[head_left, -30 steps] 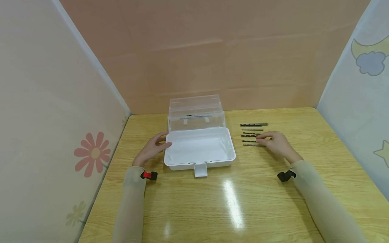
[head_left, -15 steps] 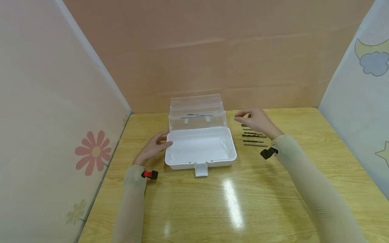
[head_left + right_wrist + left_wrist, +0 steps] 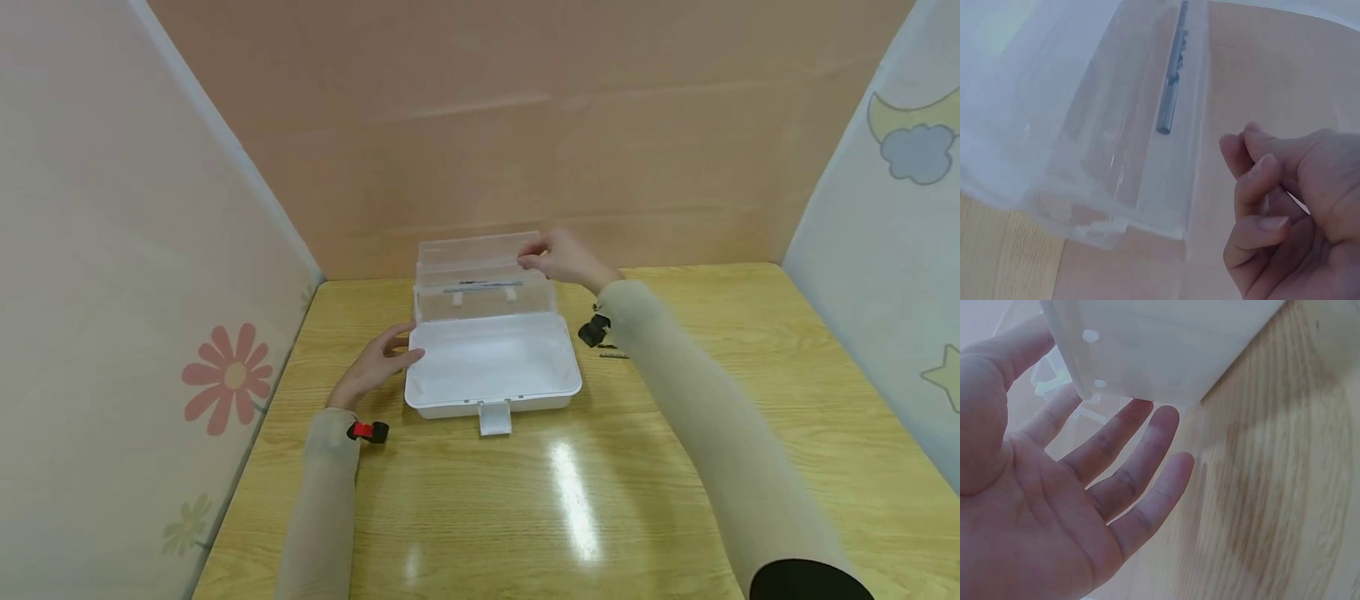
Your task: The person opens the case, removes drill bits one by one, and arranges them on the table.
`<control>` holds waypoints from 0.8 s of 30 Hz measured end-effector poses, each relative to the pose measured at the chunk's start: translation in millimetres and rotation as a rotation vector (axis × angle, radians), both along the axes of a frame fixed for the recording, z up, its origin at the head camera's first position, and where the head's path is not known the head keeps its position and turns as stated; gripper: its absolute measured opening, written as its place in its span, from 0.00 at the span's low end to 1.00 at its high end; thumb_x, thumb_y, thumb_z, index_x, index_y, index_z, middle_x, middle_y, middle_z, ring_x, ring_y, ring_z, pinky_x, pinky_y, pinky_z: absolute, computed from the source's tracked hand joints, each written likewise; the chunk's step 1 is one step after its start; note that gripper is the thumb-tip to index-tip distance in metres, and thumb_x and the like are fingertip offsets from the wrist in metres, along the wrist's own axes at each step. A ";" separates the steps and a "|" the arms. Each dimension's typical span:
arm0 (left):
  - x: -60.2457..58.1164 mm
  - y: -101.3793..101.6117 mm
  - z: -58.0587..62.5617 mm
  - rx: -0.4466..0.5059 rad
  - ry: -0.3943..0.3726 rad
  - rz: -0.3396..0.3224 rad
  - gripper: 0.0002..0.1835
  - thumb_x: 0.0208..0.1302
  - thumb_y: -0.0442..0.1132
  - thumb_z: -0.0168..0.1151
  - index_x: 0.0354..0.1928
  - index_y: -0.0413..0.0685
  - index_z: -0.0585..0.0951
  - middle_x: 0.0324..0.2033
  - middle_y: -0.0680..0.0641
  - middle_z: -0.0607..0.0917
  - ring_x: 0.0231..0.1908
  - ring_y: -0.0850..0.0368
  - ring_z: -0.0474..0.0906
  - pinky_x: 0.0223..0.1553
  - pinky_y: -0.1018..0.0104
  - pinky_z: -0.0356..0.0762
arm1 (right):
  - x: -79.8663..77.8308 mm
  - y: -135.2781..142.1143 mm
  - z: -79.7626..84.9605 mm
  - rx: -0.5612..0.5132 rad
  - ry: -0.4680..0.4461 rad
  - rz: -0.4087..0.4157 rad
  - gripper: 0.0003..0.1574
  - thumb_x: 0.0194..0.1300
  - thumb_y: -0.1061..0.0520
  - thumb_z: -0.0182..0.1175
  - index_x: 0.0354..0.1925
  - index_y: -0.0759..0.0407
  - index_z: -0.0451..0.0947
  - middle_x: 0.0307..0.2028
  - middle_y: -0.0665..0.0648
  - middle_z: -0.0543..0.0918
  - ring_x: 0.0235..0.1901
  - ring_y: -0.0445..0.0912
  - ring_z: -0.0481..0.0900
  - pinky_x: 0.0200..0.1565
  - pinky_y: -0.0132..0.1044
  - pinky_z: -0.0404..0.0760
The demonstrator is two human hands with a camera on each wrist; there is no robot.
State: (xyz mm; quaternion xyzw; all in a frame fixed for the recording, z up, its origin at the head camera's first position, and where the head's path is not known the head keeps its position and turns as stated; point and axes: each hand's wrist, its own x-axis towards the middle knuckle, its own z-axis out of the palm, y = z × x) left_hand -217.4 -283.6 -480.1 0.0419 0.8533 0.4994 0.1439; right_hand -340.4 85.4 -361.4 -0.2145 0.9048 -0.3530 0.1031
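Note:
A white plastic storage box [image 3: 442, 411] stands with its clear lid raised and its clear tiered trays [image 3: 480, 307] folded out behind it. My left hand [image 3: 375, 365] holds the box's left side, thumb over the rim; in the left wrist view its other fingers reach along the outside of the white wall [image 3: 1160, 350]. My right hand [image 3: 564, 257] is raised at the right end of the trays, thumb and index fingertips together. I see nothing between those fingertips in the right wrist view. Drill bits [image 3: 1172, 94] lie in a tray. Others [image 3: 613, 357] lie on the table, partly behind my right sleeve.
The box's front latch [image 3: 495, 419] hangs down towards me. The wooden table [image 3: 480, 517] runs back to a brown-papered wall [image 3: 465, 125], with pale printed panels [image 3: 90, 208] at both sides.
My right hand has left the drill bits on the table and moved left and away, up to the clear trays. The left hand and the box have not moved.

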 end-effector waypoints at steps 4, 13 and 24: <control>1.0 -0.1 0.1 0.008 0.002 0.002 0.40 0.75 0.59 0.66 0.83 0.61 0.63 0.79 0.38 0.67 0.76 0.33 0.67 0.73 0.36 0.72 | -9.4 -22.4 -2.6 0.035 -0.037 0.030 0.15 0.77 0.54 0.65 0.54 0.61 0.88 0.53 0.63 0.90 0.50 0.56 0.83 0.57 0.51 0.84; 1.5 3.6 -2.4 0.016 -0.008 0.006 0.41 0.73 0.61 0.67 0.82 0.63 0.64 0.78 0.39 0.68 0.76 0.34 0.68 0.72 0.37 0.73 | -13.7 -44.2 -5.6 0.122 -0.035 0.072 0.08 0.71 0.58 0.72 0.44 0.61 0.91 0.43 0.59 0.91 0.43 0.50 0.82 0.52 0.46 0.84; 1.4 3.3 -3.9 0.018 0.001 -0.020 0.41 0.74 0.59 0.67 0.83 0.61 0.63 0.79 0.38 0.67 0.76 0.33 0.67 0.72 0.37 0.73 | -17.8 -33.7 -21.1 0.070 -0.035 0.017 0.11 0.75 0.56 0.68 0.47 0.62 0.91 0.46 0.61 0.92 0.45 0.52 0.84 0.55 0.49 0.84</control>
